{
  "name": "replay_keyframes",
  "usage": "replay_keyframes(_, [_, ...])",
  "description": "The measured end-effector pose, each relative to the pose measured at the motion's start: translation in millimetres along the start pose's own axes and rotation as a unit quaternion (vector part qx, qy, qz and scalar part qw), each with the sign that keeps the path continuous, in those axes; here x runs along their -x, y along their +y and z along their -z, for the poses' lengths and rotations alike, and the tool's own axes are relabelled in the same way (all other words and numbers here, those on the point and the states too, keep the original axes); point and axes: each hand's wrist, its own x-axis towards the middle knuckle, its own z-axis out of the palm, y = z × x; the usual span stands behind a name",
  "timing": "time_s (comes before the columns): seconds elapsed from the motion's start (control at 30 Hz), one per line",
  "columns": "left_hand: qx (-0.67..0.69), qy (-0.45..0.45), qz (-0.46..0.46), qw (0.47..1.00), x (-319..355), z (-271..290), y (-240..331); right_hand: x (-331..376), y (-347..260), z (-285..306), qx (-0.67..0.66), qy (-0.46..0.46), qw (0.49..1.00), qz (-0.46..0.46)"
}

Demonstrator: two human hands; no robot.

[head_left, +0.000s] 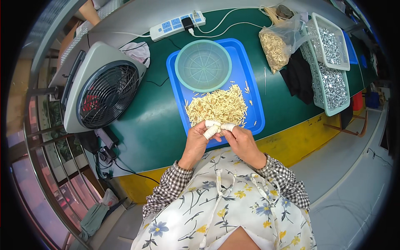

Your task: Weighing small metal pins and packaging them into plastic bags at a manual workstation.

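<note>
My left hand (pixel 197 141) and my right hand (pixel 242 142) meet over the near edge of a blue tray (pixel 259 109). White finger covers wrap some fingertips of both. The fingers are pinched together, and whatever lies between them is too small or too hidden to make out. Just beyond my hands, a heap of small brass-coloured pins (pixel 218 106) spreads across the tray, with a few loose ones at its right side. Behind the heap, a round green plastic basket (pixel 203 66) rests in the tray; its bottom looks bare.
At the left stands a box fan (pixel 109 94). A white power strip (pixel 177 26) with cables lies at the back. To the right are a bag of brass pins (pixel 274 49), black cloth (pixel 297 76), a thin metal rod (pixel 265 81) and baskets of silvery metal parts (pixel 334 86).
</note>
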Motion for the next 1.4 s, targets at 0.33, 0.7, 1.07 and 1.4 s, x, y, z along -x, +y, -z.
replay_keyframes(0.33, [0.075, -0.022, 0.075, 0.994, 0, 6, -9, 5, 7, -9, -0.08, -0.002, 0.996, 0.035])
replay_keyframes(0.7, [-0.168, 0.006, 0.072, 0.983, -6, 5, -25, 17, 41, -12, -0.169, -0.118, 0.965, -0.164])
replay_keyframes(1.07, [-0.576, 0.106, -0.177, 0.791, -64, 45, -21, 11, 70, -15, -0.269, -0.073, 0.924, -0.262])
replay_keyframes(1.4, [-0.724, 0.023, -0.217, 0.655, -80, 43, -27, 7, 71, -14, -0.297, -0.041, 0.914, -0.272])
